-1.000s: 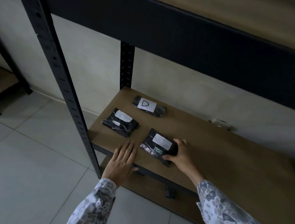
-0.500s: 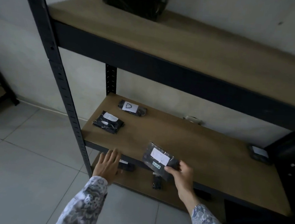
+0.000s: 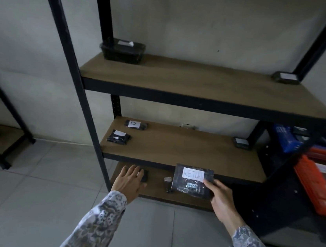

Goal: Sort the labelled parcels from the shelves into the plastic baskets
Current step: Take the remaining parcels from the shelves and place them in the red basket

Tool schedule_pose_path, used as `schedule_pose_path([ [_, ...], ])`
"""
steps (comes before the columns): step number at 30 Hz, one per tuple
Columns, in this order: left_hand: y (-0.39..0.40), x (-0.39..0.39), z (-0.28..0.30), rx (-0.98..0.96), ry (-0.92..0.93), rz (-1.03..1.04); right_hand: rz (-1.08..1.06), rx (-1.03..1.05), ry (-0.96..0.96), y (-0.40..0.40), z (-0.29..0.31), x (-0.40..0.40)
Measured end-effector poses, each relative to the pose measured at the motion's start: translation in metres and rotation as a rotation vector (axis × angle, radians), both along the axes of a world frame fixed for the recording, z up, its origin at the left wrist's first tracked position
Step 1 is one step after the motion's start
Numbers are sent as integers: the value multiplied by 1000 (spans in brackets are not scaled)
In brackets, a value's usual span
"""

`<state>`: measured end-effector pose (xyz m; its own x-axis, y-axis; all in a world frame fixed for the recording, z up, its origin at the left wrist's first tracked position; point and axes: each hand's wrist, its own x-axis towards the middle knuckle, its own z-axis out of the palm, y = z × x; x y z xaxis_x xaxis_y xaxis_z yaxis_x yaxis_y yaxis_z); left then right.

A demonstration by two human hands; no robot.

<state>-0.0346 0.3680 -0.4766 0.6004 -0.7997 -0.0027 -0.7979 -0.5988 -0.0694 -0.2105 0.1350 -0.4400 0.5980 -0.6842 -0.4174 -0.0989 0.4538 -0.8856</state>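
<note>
1. Your right hand [image 3: 218, 198] is nearest. It pinches a black parcel [image 3: 192, 181] by its lower right corner, thumb on the front and the other fingers behind. The parcel is in the air, in front of the edge of the middle shelf [image 3: 185, 150], with its white label [image 3: 193, 174] turned towards you, probably so that you can read it.

2. Your left hand [image 3: 130, 181] holds nothing. Its fingers are straight and a little spread, and it hovers in front of the bottom shelf [image 3: 156, 190], perhaps for balance.

3. On the bottom shelf, small dark things lie behind your left hand and beside the parcel; I cannot tell what they are.

4. On the middle shelf, two parcels lie at the left, one marked D [image 3: 136, 124] behind another one [image 3: 119, 137], and one more [image 3: 241, 142] in the far right corner. They wait to be sorted.

5. To your right stands an orange basket [image 3: 313, 182], with a blue one [image 3: 287, 138] behind it. I think the parcel must go there.

6. The top shelf [image 3: 204, 81] carries a black tray [image 3: 122, 50] at the left and a small parcel [image 3: 286, 77] at the right.
</note>
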Motion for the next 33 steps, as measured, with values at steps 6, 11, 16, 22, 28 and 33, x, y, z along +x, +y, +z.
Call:
schedule_pose_path([
  [6, -36, -68, 19, -67, -46, -135, -61, 7, -11, -28, 20, -91],
  [11, -108, -136, 21, 10, 4, -182, -158, -48, -3, -74, 29, -180],
  [16, -191, -227, 26, 19, 57, -247, -180, -101, 4, -139, 43, -269],
  [22, -289, -317, 47, -36, 94, -287, -253, -148, 14, -227, 56, -352],
  [28, -374, -342, 57, -14, 26, -298, -332, -175, 25, -299, 62, -381],
  [33, -442, -327, 53, -13, 8, -289, -416, -190, 31, -364, 54, -374],
])
